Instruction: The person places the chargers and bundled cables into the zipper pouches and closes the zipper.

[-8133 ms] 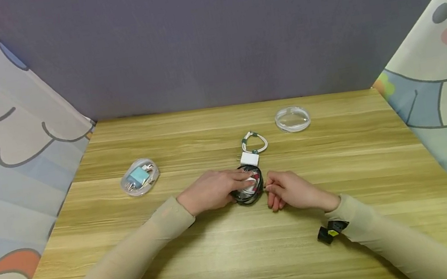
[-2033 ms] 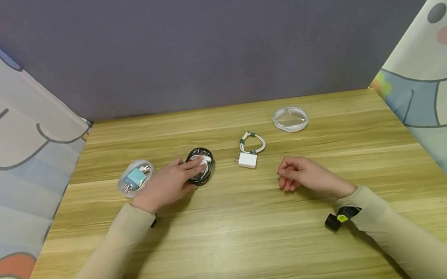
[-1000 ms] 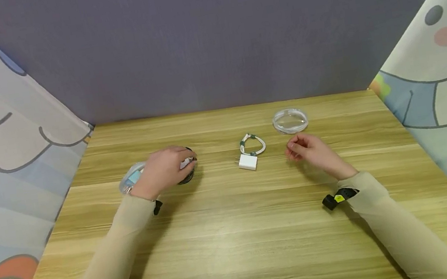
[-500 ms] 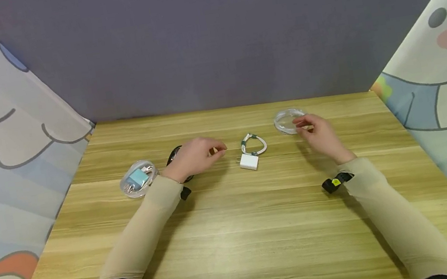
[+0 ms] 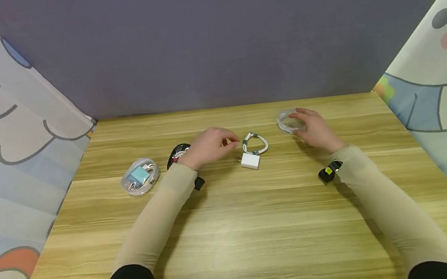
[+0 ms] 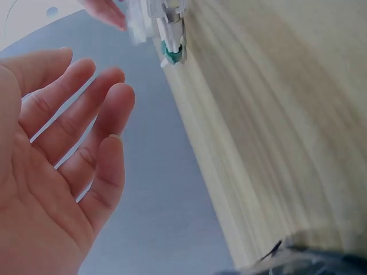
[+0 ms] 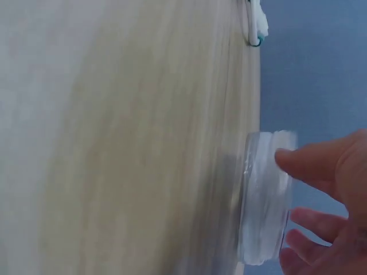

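My right hand [image 5: 315,130] grips the right side of a translucent, whitish coiled cable [image 5: 280,124] at the back right of the table. In the right wrist view the thumb presses on the rim of that coiled cable [image 7: 264,200], and the fingertips curl against it lower down. My left hand [image 5: 211,147] hovers over the table with loosely bent fingers, and its palm holds nothing in the left wrist view. Just right of its fingertips lie a white cable loop [image 5: 244,146] with green ties and a white plug adapter [image 5: 250,161]. Behind the left wrist a black coiled cable [image 5: 169,160] is partly hidden.
A clear coiled cable with a light-blue plug adapter [image 5: 140,175] lies at the left. The wooden table [image 5: 237,234] meets a grey panel [image 5: 208,40] at its back edge. Patterned cloth walls [image 5: 446,91] stand on both sides.
My left hand let go of the black coiled cable, which it had carried left, and moved right. My right hand went from mid-table to the translucent coil and took hold of it.
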Tool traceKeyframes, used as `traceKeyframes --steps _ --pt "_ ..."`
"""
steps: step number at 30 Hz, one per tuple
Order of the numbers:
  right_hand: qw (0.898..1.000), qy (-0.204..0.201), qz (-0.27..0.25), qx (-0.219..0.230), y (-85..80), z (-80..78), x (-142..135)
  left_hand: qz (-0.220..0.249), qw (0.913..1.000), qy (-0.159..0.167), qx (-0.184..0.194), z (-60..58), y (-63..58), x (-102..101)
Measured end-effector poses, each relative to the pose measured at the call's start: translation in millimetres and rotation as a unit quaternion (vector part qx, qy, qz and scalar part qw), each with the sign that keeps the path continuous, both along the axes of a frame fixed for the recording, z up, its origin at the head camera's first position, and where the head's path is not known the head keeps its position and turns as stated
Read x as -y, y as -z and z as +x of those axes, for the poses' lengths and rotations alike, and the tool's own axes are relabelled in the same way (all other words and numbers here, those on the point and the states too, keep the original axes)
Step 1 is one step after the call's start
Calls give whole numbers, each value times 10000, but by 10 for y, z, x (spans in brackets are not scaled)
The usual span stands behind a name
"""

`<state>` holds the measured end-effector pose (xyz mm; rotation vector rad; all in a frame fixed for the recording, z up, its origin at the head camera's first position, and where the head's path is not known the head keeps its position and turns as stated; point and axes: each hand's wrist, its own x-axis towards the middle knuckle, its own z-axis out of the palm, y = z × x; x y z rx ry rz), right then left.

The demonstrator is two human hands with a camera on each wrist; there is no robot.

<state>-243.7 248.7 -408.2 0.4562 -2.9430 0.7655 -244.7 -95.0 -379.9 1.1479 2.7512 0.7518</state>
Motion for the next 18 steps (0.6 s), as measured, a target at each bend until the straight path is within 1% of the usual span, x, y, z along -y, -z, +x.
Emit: traceKeyframes --steps 4,9,18 --pt "9999 10 129 100 22 -21 -23 -18 10000 -1 79 -16 37 -44" --pt "9995 -24 324 13 28 -17 -28 11 9999 25 144 -37 50 -75" --pt "9991 -163 390 -103 -5 107 35 -63 9994 97 317 -100 56 -124"
